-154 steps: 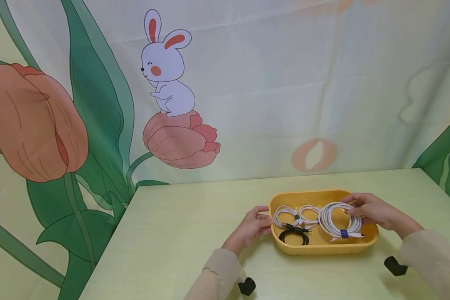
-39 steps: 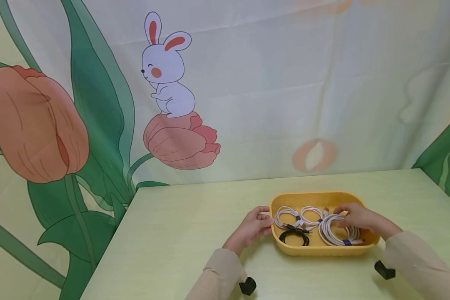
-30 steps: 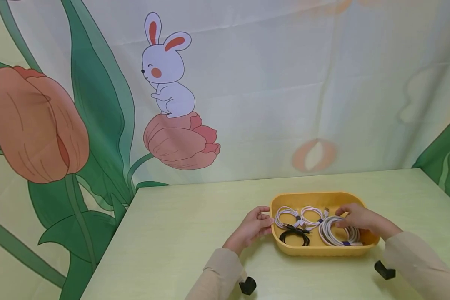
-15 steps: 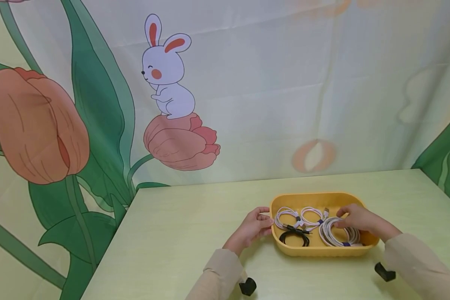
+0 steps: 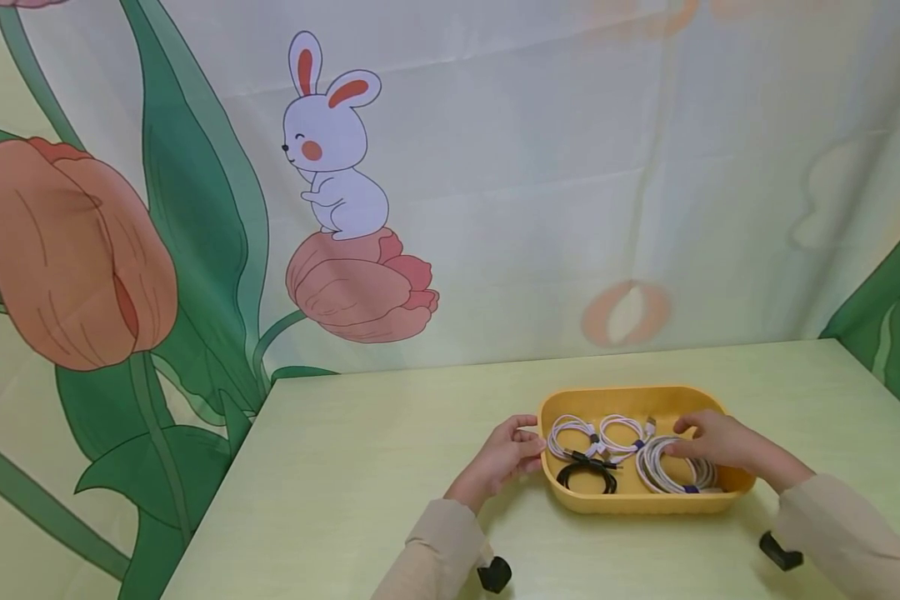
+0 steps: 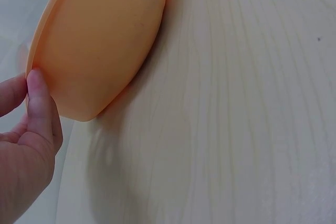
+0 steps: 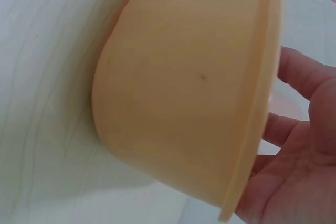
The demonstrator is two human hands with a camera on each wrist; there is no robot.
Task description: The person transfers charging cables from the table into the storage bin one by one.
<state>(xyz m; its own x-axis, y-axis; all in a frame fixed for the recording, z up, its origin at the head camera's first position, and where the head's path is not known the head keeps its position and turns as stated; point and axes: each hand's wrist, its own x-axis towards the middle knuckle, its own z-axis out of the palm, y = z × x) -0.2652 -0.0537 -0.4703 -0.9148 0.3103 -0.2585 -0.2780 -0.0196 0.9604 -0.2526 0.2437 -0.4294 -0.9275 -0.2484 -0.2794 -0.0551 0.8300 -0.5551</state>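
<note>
A yellow plastic tray (image 5: 648, 502) stands on the table. My left hand (image 5: 504, 454) pinches its left rim; in the left wrist view, thumb and fingers meet at the edge. My right hand (image 5: 720, 437) reaches in over the right side, fingers loosely bent, thumb and forefinger apart above a thick coiled white cable (image 5: 648, 475). The right wrist view hides that coil behind the tray wall (image 7: 184, 77). The thick coil lies flat, bound by a dark blue strap. Left of it lie two thin white coiled cables (image 5: 557, 427) (image 5: 603, 432) and a black coiled cable (image 5: 562, 481).
The pale wood-grain table (image 5: 390, 467) extends left of the tray and in front of it. Behind it hangs a cloth backdrop (image 5: 510, 208) printed with a rabbit and tulips. Small black blocks (image 5: 494, 575) (image 5: 781, 551) show at both wrists.
The thick white coil, earlier raised in my right hand, has come down onto the tray floor. My right hand followed it, then its forearm shifted slightly right. My left hand kept its place.
</note>
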